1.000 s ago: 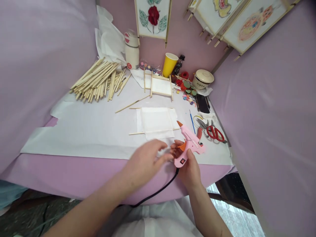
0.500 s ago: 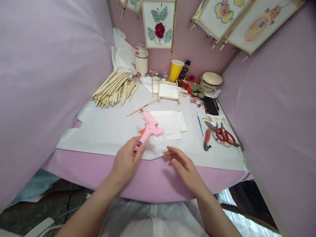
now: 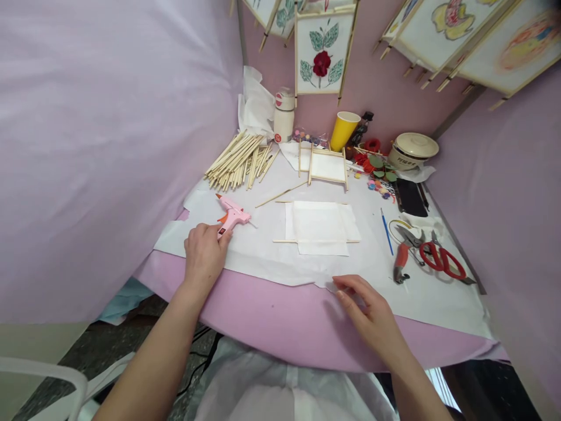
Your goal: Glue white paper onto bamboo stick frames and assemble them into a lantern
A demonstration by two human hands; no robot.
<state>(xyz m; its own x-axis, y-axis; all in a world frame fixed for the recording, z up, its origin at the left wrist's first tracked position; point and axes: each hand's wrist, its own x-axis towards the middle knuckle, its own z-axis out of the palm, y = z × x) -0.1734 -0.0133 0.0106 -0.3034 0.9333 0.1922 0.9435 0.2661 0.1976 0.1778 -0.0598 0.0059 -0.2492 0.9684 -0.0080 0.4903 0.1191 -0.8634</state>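
Note:
My left hand (image 3: pixel 205 252) is closed around the handle end of a pink hot glue gun (image 3: pixel 233 217), which lies low over the white paper with its orange nozzle pointing up and left. Over the table's front edge hovers my right hand (image 3: pixel 363 307), its fingers loosely curved and apart, holding nothing. Between and beyond the hands lies a white sheet (image 3: pixel 322 225) with a thin stick (image 3: pixel 284 241) across its lower part and another along its top. A loose thin stick (image 3: pixel 280 195) rests behind it.
A pile of sticks (image 3: pixel 239 161) is at back left, beside a white bottle (image 3: pixel 284 117). Small frames (image 3: pixel 328 166), a yellow cup (image 3: pixel 345 131) and a lidded pot (image 3: pixel 412 151) stand behind. Pruning shears (image 3: pixel 401 257), red-handled scissors (image 3: pixel 442 260) and a phone (image 3: pixel 412 197) lie right.
My left hand has carried the glue gun left, off the white sheet and down toward the table. My right hand stays near the front edge. The view has shifted left.

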